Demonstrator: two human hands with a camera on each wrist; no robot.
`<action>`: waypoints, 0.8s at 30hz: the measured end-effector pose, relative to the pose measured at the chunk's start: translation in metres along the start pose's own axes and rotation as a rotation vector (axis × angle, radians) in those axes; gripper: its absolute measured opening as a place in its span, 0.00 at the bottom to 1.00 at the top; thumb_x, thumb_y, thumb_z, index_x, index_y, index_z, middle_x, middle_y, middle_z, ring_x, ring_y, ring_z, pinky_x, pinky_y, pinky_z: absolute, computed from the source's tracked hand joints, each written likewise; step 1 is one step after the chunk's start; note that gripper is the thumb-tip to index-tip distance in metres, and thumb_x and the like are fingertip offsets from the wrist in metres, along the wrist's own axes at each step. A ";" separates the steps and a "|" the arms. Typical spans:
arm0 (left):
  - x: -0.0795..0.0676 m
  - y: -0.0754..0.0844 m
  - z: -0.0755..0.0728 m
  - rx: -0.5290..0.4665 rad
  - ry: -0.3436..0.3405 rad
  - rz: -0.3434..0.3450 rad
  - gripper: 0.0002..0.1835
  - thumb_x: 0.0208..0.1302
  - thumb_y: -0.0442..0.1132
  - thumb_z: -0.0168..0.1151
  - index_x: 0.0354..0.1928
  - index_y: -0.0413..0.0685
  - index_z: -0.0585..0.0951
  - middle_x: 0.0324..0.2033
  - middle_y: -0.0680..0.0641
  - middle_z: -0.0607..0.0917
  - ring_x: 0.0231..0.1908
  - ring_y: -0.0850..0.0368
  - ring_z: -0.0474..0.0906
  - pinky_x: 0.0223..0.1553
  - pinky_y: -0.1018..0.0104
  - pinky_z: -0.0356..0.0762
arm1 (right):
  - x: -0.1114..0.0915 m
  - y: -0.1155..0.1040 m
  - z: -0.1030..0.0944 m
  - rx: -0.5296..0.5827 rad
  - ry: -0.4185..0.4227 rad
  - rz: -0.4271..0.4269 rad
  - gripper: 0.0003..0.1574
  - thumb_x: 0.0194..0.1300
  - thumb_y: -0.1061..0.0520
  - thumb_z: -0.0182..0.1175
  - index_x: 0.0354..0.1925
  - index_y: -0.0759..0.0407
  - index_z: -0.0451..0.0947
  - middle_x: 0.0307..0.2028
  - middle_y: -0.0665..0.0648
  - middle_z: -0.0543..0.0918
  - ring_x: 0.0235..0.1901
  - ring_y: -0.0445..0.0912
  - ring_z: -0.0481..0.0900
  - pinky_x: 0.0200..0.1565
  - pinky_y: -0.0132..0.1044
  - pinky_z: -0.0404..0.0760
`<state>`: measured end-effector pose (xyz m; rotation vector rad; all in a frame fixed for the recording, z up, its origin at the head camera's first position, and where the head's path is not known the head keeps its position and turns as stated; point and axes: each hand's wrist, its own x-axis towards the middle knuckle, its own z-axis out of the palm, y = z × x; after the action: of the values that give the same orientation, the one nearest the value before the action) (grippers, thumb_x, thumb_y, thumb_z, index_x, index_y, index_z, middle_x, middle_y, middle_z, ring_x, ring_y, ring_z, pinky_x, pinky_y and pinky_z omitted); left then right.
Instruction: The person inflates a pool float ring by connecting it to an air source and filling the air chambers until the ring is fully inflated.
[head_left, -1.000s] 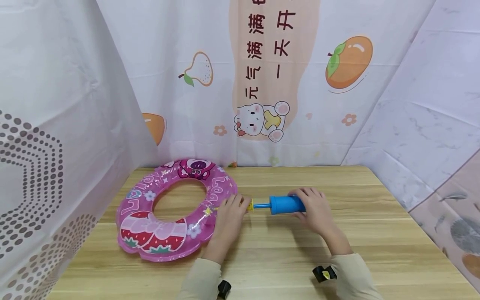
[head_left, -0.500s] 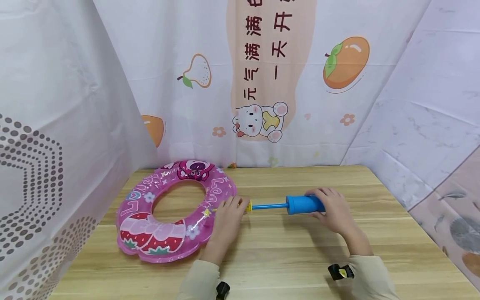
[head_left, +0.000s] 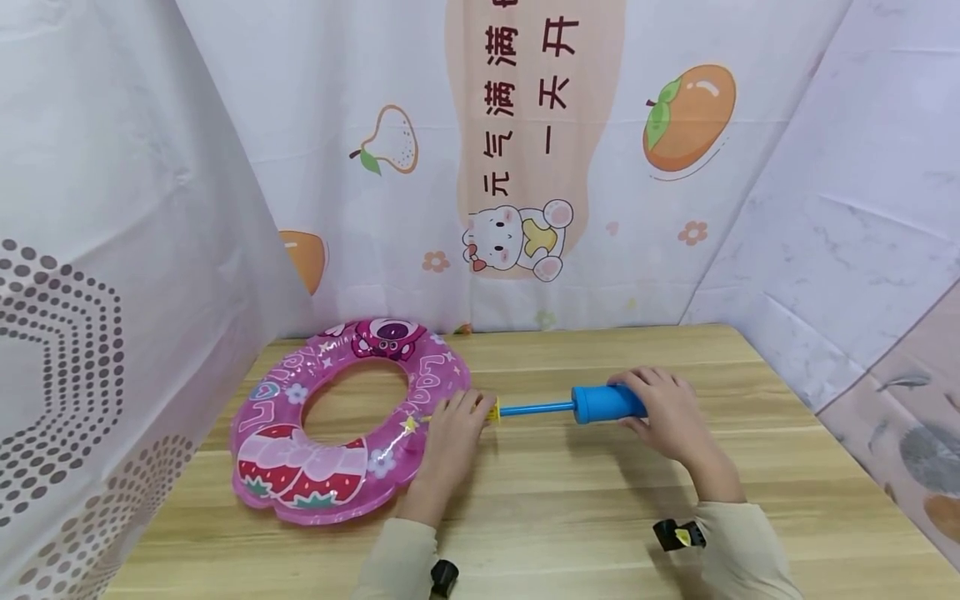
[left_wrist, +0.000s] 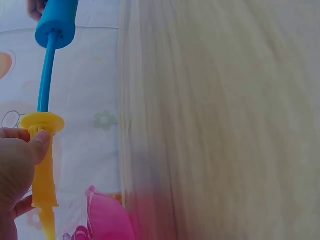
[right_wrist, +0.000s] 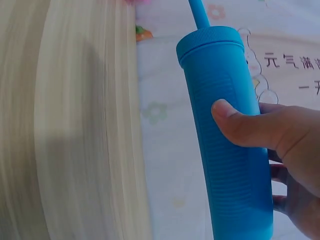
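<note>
A blue hand pump [head_left: 603, 403] with a yellow nozzle end [left_wrist: 44, 170] lies level between my hands. My right hand [head_left: 666, 417] grips its blue barrel [right_wrist: 225, 135], thumb along the side. With my left hand [head_left: 454, 433] I hold the yellow end just below its flange [left_wrist: 42, 121], thumb pressed on it. Between them a length of thin blue rod [head_left: 536, 408] shows. The yellow tip points at the near right side of a pink inflatable swim ring [head_left: 255, 408]. My left fingers hide part of the place where tip and ring meet.
The swim ring rests on the left side of a wood-grain table [head_left: 570, 517]. Printed white curtains [head_left: 390, 217] close off the back and both sides. A black wrist camera [head_left: 678, 534] sits at my right cuff, another [head_left: 444, 577] at the left.
My right hand has pulled the blue barrel to the right, so more rod shows than a second ago. In the last half second it has stayed nearly still, as have my left hand and the ring.
</note>
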<state>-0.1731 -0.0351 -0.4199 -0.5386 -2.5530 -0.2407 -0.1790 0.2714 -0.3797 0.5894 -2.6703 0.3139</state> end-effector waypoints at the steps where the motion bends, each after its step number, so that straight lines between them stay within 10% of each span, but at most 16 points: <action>1: 0.001 0.000 0.000 -0.007 0.003 0.003 0.18 0.60 0.42 0.66 0.53 0.54 0.81 0.46 0.51 0.85 0.47 0.55 0.79 0.47 0.61 0.77 | 0.001 -0.003 0.001 -0.001 -0.002 -0.001 0.34 0.46 0.57 0.78 0.52 0.52 0.78 0.49 0.62 0.83 0.53 0.63 0.77 0.53 0.65 0.74; 13: 0.003 0.006 0.003 -0.013 0.044 -0.001 0.16 0.58 0.44 0.67 0.49 0.56 0.82 0.46 0.55 0.87 0.47 0.57 0.80 0.44 0.63 0.75 | 0.026 -0.060 0.025 -0.005 0.005 -0.068 0.35 0.44 0.53 0.79 0.51 0.49 0.78 0.48 0.59 0.84 0.53 0.59 0.78 0.53 0.63 0.77; 24: 0.007 0.006 0.000 0.011 0.036 -0.012 0.15 0.60 0.44 0.66 0.50 0.57 0.82 0.45 0.55 0.86 0.46 0.56 0.80 0.43 0.62 0.76 | 0.029 -0.062 0.032 0.031 0.046 -0.057 0.34 0.45 0.50 0.79 0.51 0.47 0.77 0.49 0.59 0.84 0.52 0.57 0.78 0.51 0.60 0.77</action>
<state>-0.1759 -0.0273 -0.4157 -0.5105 -2.5217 -0.2390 -0.1857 0.1964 -0.3885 0.6588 -2.6031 0.3493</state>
